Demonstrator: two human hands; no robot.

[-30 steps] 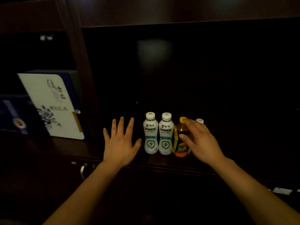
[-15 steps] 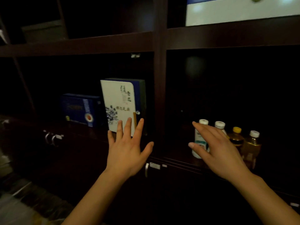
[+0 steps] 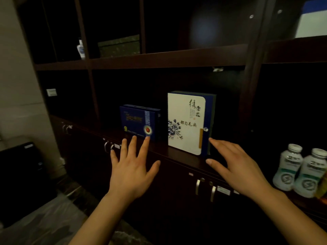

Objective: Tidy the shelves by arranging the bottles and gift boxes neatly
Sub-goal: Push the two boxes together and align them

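Observation:
A white gift box [image 3: 185,122] with blue flowers and calligraphy stands upright on the dark wooden shelf [image 3: 177,157]. A smaller dark blue gift box [image 3: 139,122] stands to its left. My left hand [image 3: 132,167] hovers with fingers spread in front of the blue box, holding nothing. My right hand [image 3: 237,165] is spread open just below and right of the white box. Two white bottles [image 3: 299,172] stand together at the far right, one compartment over.
Cabinet doors with metal handles [image 3: 205,189] run under the shelf. On the upper shelf sit a dark green box [image 3: 119,45] and a small white bottle [image 3: 80,49]. A white and blue box [image 3: 311,22] shows at top right. A black cabinet [image 3: 21,174] stands at left.
The view has swung left from the bottles to the gift boxes. My right hand left the bottles and both hands now reach toward the two boxes.

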